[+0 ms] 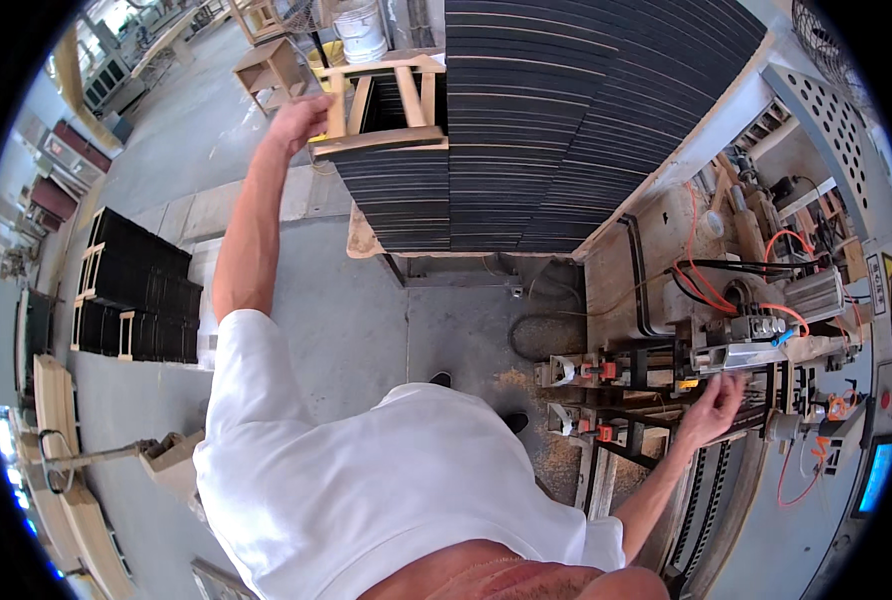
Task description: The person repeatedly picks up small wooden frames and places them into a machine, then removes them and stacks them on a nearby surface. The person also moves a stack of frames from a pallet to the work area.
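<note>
My left hand [301,122] reaches far forward, its fingers bent at the left end of a light wooden frame [338,108]. This frame has crossbars and lies on top of a stack of black-edged pieces [391,195]; the fingertips are partly hidden against the wood. Off to the right, my right hand [716,408] is closed, fingers drawn together, just below a silver metal block [746,355] on a machine. Whatever its fingers hold or press is too small to tell.
Tall black stacks [536,130] fill the bench ahead. The machine [756,310] carries orange hoses, rails and red-and-white clamps [598,372]. More black frames [136,290] stand on the floor at left, with long boards [76,480] behind. Sawdust [546,435] lies near my feet.
</note>
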Tool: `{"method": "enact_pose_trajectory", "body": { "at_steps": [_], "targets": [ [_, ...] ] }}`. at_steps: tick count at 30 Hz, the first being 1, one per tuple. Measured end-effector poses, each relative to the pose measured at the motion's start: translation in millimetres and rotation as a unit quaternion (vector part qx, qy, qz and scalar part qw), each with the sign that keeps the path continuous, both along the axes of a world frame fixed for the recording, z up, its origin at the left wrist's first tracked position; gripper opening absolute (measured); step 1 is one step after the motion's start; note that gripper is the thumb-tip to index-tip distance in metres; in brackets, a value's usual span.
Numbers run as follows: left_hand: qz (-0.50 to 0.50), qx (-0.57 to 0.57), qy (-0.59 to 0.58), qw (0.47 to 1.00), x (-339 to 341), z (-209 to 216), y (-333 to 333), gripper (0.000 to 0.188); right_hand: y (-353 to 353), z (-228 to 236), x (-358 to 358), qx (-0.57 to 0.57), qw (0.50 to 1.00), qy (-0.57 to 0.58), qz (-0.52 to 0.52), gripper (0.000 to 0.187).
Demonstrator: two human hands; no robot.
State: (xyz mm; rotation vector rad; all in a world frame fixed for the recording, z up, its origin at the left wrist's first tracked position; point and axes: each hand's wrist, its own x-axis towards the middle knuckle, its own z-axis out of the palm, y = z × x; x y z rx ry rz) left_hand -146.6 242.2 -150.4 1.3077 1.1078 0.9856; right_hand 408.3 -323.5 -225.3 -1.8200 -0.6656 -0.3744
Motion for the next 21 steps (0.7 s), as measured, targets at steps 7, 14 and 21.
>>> {"method": "enact_pose_trajectory", "body": {
  "at_steps": [7,14,21],
  "targets": [
    [0.078,0.226,0.303,0.922,43.2,1.2,-1.0,0.046,-9.9,-48.2,-83.4,0.075,0.988,0.135,-0.002,0.024],
    [-0.211,0.335,0.491,0.776,104.6,58.4,-121.6,0.049,-4.0,-70.9,-109.6,-0.01,0.984,0.175,0.011,0.021],
    [-0.228,0.312,0.471,0.793,114.4,45.3,-100.5,0.042,-14.6,-90.0,-132.2,-0.046,0.978,0.204,-0.024,0.019]
  ]
}}
